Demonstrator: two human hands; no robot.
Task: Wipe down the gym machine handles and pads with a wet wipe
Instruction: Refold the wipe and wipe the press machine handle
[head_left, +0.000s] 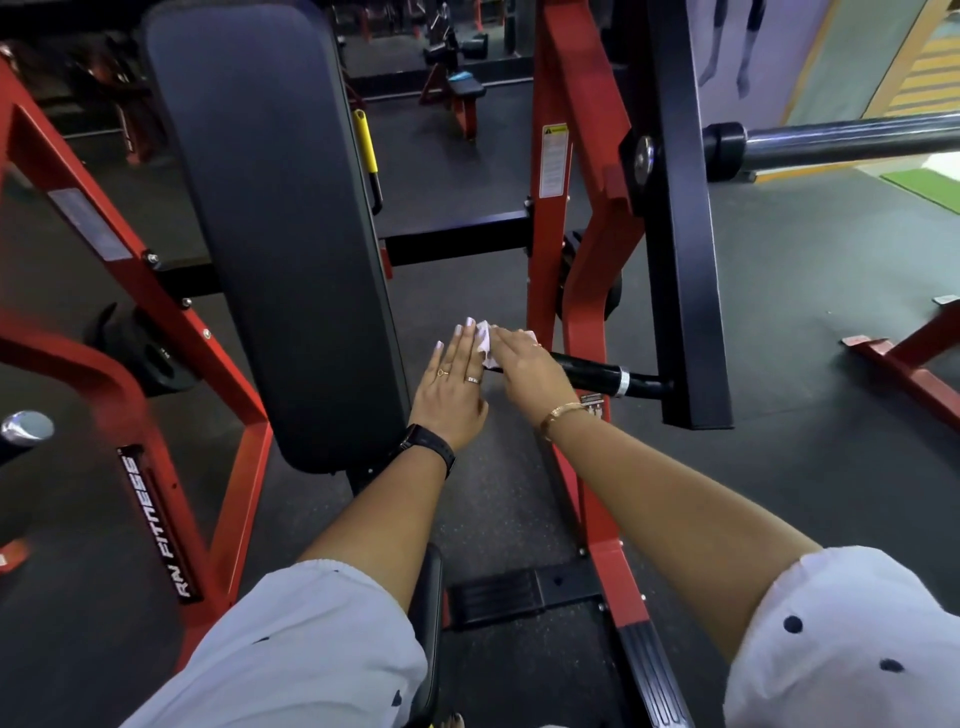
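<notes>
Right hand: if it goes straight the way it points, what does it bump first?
Probably the left hand, open just past the wipe the right hand holds on the handle; depth unclear.

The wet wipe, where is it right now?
Head view, mid-frame: the wet wipe is under the right hand on the free end of the black handle, just right of the black pad, the left hand beside it.
</notes>
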